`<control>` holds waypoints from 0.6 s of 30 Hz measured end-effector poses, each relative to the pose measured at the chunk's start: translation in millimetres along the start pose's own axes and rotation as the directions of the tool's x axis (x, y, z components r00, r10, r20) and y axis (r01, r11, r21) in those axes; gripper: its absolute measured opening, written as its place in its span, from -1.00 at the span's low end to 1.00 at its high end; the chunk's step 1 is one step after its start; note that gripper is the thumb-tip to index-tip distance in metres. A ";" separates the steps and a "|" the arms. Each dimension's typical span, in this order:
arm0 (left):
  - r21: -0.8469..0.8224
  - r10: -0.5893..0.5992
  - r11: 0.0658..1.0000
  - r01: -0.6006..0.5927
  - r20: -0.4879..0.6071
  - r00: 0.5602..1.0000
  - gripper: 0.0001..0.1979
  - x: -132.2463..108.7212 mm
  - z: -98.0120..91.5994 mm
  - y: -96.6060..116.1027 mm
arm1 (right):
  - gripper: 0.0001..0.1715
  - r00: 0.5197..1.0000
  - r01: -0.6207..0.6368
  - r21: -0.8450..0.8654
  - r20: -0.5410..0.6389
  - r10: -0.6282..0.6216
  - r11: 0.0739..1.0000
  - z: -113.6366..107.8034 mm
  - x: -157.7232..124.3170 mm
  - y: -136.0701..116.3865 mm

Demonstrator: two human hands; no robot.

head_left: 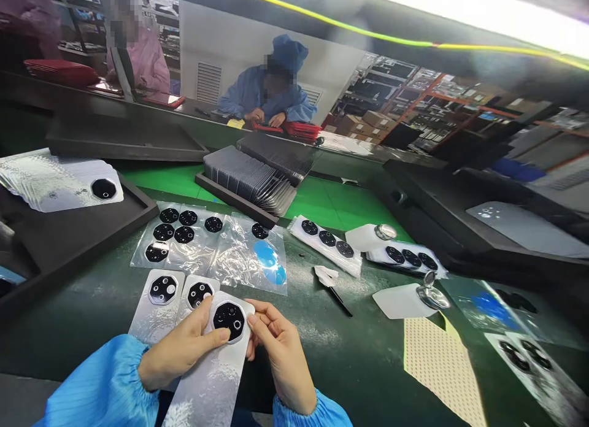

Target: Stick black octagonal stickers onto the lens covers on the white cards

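Observation:
A silver phone back cover [211,378] with a black octagonal camera plate [229,319] is held between both hands. My left hand [181,347] grips its left side, the thumb lying on the edge of the plate. At the upper right corner, my right hand [280,347] pinches the cover's edge with thumb and fingers. Two similar covers, one at the left [154,313] and one partly behind my left hand [188,286], lie on the dark green bench. Above them, a clear plastic sheet [230,249] carries several black camera plates [184,235] and blue film pieces [267,255].
A black tray [142,197] at left bears a stack of silver covers [59,178]. Dark panels [248,175] stand in a rack at the back. Two white pump bottles [359,237] [400,301], a black stick with white tip [340,301], and a patterned cloth [442,365] lie rightward. A co-worker [271,89] sits opposite.

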State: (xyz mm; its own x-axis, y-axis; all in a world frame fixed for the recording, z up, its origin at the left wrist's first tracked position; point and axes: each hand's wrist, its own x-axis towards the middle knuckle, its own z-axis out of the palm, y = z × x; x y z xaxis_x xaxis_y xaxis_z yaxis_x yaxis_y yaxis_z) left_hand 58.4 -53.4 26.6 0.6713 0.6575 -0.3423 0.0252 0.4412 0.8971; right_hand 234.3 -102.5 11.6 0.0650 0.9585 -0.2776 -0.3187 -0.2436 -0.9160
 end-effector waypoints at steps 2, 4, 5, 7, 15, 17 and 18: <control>-0.042 -0.006 0.999 0.008 0.048 0.999 -0.52 -1.7 -4.2 -0.1 | -0.44 1.000 -0.005 0.019 0.003 0.005 1.000 -1.0 1.0 2.9; -0.056 -0.027 0.998 0.030 0.051 0.998 -0.50 -4.1 -7.0 -2.1 | -0.42 1.000 -0.005 0.005 0.015 0.005 1.000 -1.8 1.1 3.4; -0.045 -0.038 0.998 0.040 0.031 0.999 -0.50 -5.4 -7.4 -3.4 | -0.42 1.000 0.004 -0.026 0.030 -0.003 1.000 -1.9 0.7 2.5; 0.034 -0.031 0.999 0.031 -0.024 0.999 -0.50 -7.5 -6.2 -4.9 | -0.44 0.997 0.041 -0.113 0.063 -0.034 0.993 -1.4 -0.3 -1.2; 0.373 0.224 0.919 -0.126 -0.233 0.946 -0.63 2.5 16.5 1.8 | -0.53 0.990 0.115 -0.246 -0.053 -0.132 0.962 9.0 -4.9 -1.0; 0.380 0.253 0.916 -0.132 -0.291 0.923 -0.66 6.6 22.4 1.7 | -0.51 0.980 0.126 -0.248 -0.122 -0.160 0.961 10.2 -5.6 7.0; 0.370 0.253 0.920 -0.131 -0.303 0.919 -0.68 8.1 24.5 2.1 | -0.51 0.971 0.136 -0.250 -0.161 -0.179 0.959 10.1 -5.1 11.2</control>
State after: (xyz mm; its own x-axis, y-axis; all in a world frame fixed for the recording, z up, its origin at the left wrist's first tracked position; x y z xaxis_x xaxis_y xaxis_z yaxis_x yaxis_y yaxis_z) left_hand 82.1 -62.1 32.6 0.3989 0.9007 -0.1721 0.2093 0.0934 0.9734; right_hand 220.9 -108.6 5.7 0.2720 0.9502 -0.1518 -0.0608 -0.1404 -0.9882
